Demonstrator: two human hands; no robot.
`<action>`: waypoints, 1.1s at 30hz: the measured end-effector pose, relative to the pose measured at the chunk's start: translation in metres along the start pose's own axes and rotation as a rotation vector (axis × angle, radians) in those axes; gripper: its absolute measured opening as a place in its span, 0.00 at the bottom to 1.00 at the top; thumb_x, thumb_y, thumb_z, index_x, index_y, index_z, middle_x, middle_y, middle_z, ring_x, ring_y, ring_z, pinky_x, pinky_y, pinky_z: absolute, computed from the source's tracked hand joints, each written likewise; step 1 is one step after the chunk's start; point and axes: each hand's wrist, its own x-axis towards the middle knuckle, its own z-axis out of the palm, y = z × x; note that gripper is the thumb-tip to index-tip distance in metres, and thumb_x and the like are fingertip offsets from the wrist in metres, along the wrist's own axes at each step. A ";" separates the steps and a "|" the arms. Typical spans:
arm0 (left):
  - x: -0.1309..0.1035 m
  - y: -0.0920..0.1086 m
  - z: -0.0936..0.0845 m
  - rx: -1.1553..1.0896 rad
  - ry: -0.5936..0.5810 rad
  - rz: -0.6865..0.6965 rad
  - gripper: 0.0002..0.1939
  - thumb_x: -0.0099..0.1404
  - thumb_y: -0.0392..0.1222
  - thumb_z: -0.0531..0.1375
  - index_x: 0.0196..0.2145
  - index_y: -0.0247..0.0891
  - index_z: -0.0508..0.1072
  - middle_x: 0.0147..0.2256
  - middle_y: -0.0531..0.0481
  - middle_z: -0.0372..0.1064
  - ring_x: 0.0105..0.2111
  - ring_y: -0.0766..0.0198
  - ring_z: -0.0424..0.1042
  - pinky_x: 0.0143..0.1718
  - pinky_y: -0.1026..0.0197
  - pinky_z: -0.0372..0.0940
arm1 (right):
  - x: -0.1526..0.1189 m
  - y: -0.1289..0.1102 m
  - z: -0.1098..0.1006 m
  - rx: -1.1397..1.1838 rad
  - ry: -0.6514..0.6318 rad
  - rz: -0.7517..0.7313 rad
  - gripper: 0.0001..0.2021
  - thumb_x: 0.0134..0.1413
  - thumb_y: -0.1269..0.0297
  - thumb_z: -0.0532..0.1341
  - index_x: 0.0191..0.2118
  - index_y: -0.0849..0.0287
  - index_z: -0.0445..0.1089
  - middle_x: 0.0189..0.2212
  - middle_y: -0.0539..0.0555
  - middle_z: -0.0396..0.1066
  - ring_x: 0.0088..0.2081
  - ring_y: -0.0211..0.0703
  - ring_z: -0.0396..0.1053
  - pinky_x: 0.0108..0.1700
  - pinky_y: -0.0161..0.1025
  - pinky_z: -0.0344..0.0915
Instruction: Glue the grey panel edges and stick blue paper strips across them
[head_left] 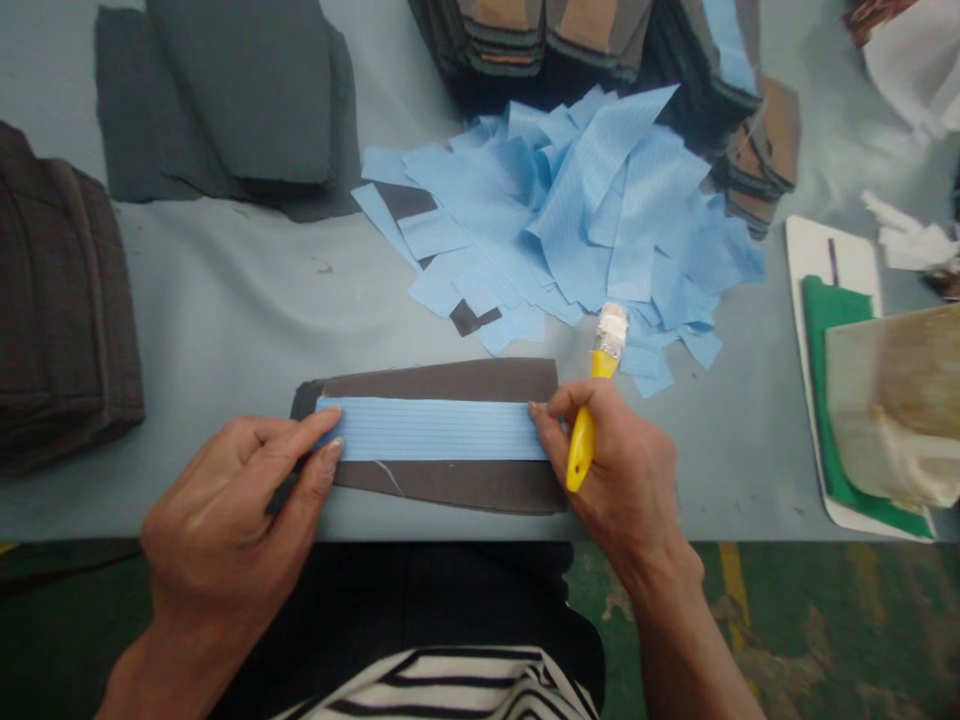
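A blue strip with fine lines [435, 430] lies lengthwise over a dark brown-grey fabric piece [450, 485], near the front edge of the table. At the strip's left end, my left hand [232, 500] holds it down with thumb and index fingertips. My right hand [619, 470] grips a yellow-handled paintbrush [581, 445], its whitish bristle end pointing away from me. The thumb and index finger of that hand also touch the strip's right end. A loose pale thread lies on the fabric below the strip.
Behind the work is a heap of loose blue strips [577, 215]. Stacks of dark fabric pieces [247, 95] stand at the back left, with a brown stack [64, 310] at far left and others at back centre. A white board [802, 255] bearing a green piece and a stained translucent container [892, 400] lies right.
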 end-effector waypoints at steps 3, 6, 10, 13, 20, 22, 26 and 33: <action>0.000 0.000 0.000 0.000 0.000 0.009 0.16 0.75 0.39 0.62 0.58 0.40 0.77 0.43 0.48 0.76 0.39 0.61 0.76 0.42 0.59 0.67 | -0.002 0.001 0.002 -0.044 0.007 -0.017 0.06 0.68 0.65 0.63 0.37 0.54 0.67 0.24 0.44 0.70 0.22 0.38 0.65 0.29 0.36 0.55; 0.000 0.000 0.001 -0.001 0.011 0.014 0.15 0.75 0.39 0.63 0.58 0.41 0.77 0.42 0.49 0.76 0.38 0.61 0.75 0.40 0.59 0.66 | -0.004 0.001 0.004 -0.071 0.031 -0.032 0.06 0.68 0.66 0.63 0.37 0.54 0.68 0.24 0.45 0.70 0.23 0.39 0.67 0.29 0.37 0.56; 0.001 0.001 0.001 -0.005 -0.002 -0.009 0.15 0.75 0.40 0.62 0.57 0.40 0.78 0.42 0.48 0.76 0.39 0.60 0.76 0.40 0.58 0.66 | -0.008 0.005 0.005 -0.100 0.083 -0.051 0.06 0.69 0.65 0.63 0.37 0.54 0.68 0.26 0.46 0.73 0.27 0.40 0.71 0.32 0.37 0.59; 0.001 0.001 0.001 0.002 0.004 -0.013 0.15 0.75 0.40 0.63 0.58 0.41 0.78 0.42 0.48 0.77 0.39 0.59 0.76 0.40 0.58 0.66 | -0.013 0.012 0.002 -0.140 0.121 -0.046 0.07 0.69 0.63 0.63 0.37 0.54 0.68 0.26 0.47 0.74 0.27 0.41 0.72 0.32 0.37 0.60; -0.001 -0.001 0.003 0.000 0.036 -0.018 0.15 0.76 0.43 0.62 0.58 0.46 0.78 0.42 0.50 0.77 0.39 0.58 0.77 0.39 0.58 0.65 | -0.028 0.028 -0.014 -0.181 0.233 0.023 0.08 0.68 0.63 0.65 0.37 0.54 0.66 0.26 0.47 0.73 0.26 0.41 0.73 0.30 0.37 0.61; -0.001 -0.001 0.004 -0.011 0.038 0.001 0.15 0.76 0.43 0.61 0.57 0.44 0.78 0.42 0.48 0.77 0.39 0.57 0.77 0.39 0.57 0.65 | -0.028 0.025 -0.017 -0.169 0.279 0.034 0.08 0.67 0.64 0.66 0.38 0.54 0.66 0.27 0.47 0.73 0.27 0.41 0.74 0.31 0.37 0.63; 0.001 -0.002 0.005 0.012 0.049 0.043 0.14 0.76 0.42 0.62 0.56 0.41 0.78 0.40 0.48 0.76 0.36 0.58 0.76 0.38 0.57 0.65 | -0.021 0.003 -0.014 -0.062 0.288 -0.045 0.07 0.67 0.68 0.67 0.41 0.53 0.66 0.33 0.50 0.77 0.33 0.42 0.77 0.38 0.38 0.70; -0.002 -0.002 0.005 -0.054 0.054 0.035 0.14 0.77 0.40 0.59 0.57 0.45 0.75 0.39 0.51 0.74 0.36 0.59 0.75 0.40 0.57 0.66 | -0.014 -0.033 0.012 0.031 0.122 -0.247 0.09 0.67 0.77 0.61 0.41 0.54 0.66 0.38 0.52 0.80 0.39 0.44 0.79 0.41 0.39 0.70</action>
